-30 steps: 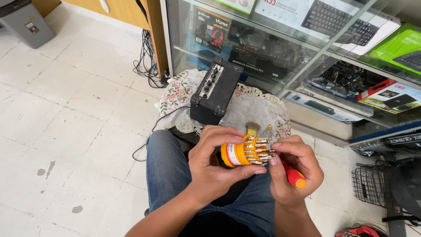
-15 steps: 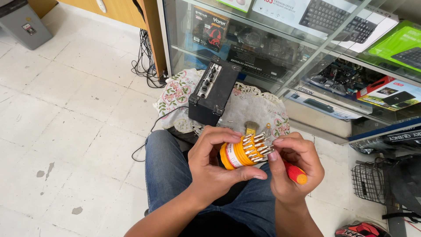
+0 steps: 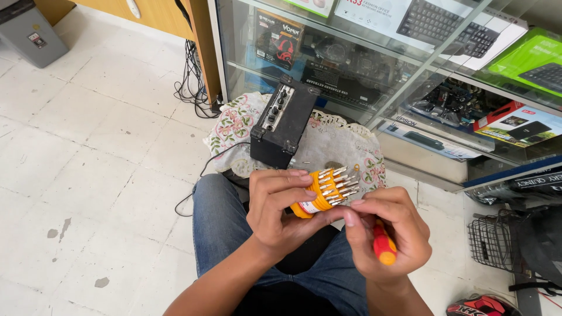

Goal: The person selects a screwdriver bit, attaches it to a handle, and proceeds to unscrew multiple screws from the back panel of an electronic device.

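Note:
My left hand grips an orange round bit holder with several metal screwdriver bits sticking out of it. My right hand holds a red and yellow screwdriver handle in the palm, and its fingertips reach to the bits at the holder's right side. Both hands are over my lap, in blue jeans. Just beyond them a small black amplifier box with a row of knobs lies on a floral cloth over a low stool.
A glass display cabinet with boxed keyboards and headsets stands behind the stool. A black cable runs from the box across the white tiled floor. A wire basket sits at the right, a grey bin top left.
My right hand's fingertips have shifted a little along the bits. The holder stays in my left hand and the view has barely moved.

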